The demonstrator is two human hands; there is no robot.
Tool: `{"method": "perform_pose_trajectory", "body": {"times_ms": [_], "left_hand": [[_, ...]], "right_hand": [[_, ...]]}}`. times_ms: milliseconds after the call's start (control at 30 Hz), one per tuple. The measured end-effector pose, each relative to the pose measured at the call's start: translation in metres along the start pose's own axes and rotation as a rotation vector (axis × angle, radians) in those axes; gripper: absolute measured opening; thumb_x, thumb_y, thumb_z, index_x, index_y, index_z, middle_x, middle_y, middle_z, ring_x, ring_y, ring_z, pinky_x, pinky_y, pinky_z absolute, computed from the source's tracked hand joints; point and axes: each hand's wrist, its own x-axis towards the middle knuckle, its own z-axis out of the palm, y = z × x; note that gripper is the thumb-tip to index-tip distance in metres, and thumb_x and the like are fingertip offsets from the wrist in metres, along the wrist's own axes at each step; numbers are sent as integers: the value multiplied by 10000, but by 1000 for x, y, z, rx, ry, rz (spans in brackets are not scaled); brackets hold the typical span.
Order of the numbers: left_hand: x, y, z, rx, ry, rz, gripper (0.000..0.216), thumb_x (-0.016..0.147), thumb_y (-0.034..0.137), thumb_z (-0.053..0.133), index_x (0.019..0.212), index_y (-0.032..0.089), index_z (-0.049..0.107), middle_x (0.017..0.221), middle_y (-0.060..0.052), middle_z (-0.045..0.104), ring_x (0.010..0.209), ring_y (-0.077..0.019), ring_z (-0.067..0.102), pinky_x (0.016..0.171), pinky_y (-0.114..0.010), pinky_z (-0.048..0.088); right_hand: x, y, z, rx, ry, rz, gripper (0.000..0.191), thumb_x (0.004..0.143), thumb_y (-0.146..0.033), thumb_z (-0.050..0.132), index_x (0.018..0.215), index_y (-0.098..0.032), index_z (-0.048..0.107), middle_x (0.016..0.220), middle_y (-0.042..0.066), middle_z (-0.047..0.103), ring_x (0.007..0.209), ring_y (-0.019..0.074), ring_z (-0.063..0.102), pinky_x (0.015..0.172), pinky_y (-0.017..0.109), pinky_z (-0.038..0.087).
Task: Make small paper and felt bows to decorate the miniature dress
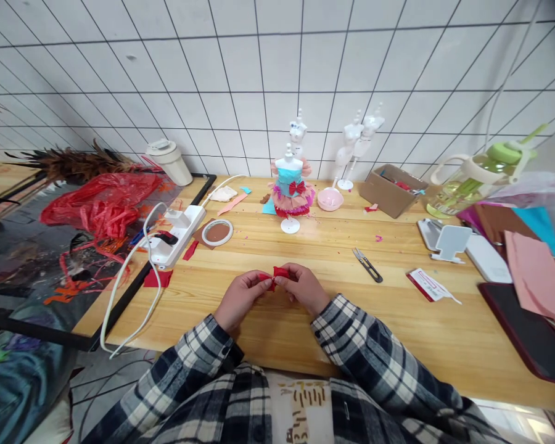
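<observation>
My left hand (238,299) and my right hand (305,287) meet over the wooden table (333,320), both pinched on a small red piece of fabric (277,273) held between their fingertips. Beyond them stands a small white mannequin (290,185) dressed in a blue top with a red bow and a pink and red skirt. Black thread snips (367,265) lie to the right of my hands.
A white power strip (176,237) with cords lies at the left, beside red fabric scraps and a round tape roll (217,232). A pink bowl (330,198), bare mannequins (356,145), a cardboard box (391,188), a bottle (481,176) and coloured sheets (536,259) fill the back and right.
</observation>
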Motion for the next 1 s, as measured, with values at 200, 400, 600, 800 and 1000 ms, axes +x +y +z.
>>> {"method": "perform_pose_trajectory", "body": {"times_ms": [200,400,600,800,1000], "left_hand": [[2,3,-10,362,48,124,257,764,397,668,815,147,701,764,-47,713,691,-165,618,658,-268,476],[-2,12,-18,849,90,465,188,852,302,566,899,191,711,892,-50,740,833,-192,662,789,-309,491],[-7,15,-21,1088,71,618,181,895,259,527,941,186,686,911,-53,731,846,-191,657,778,-317,500],[-7,19,-17,1290,20,741,187,912,248,509,914,180,683,889,-60,723,834,-202,635,795,-357,476],[-8,20,-17,1394,-55,848,193,914,198,493,935,207,684,920,-37,730,871,-177,649,947,-398,418]], "right_hand": [[-6,-7,-6,-370,174,-492,406,758,-236,673,1150,-247,566,1203,78,545,962,178,571,706,297,528],[-8,-12,-14,-844,247,-837,106,830,-250,653,905,-273,726,1312,58,532,1174,240,490,1000,418,393],[-11,-15,-14,-1059,227,-820,125,869,-330,618,884,-300,738,1296,23,588,1146,240,505,980,413,344],[-15,-18,-11,-1117,141,-750,110,856,-285,602,878,-271,709,1231,17,637,1058,209,553,912,396,312],[-14,-20,-10,-1091,55,-673,92,828,-257,595,849,-238,682,1093,21,688,951,194,597,880,400,317]]}}
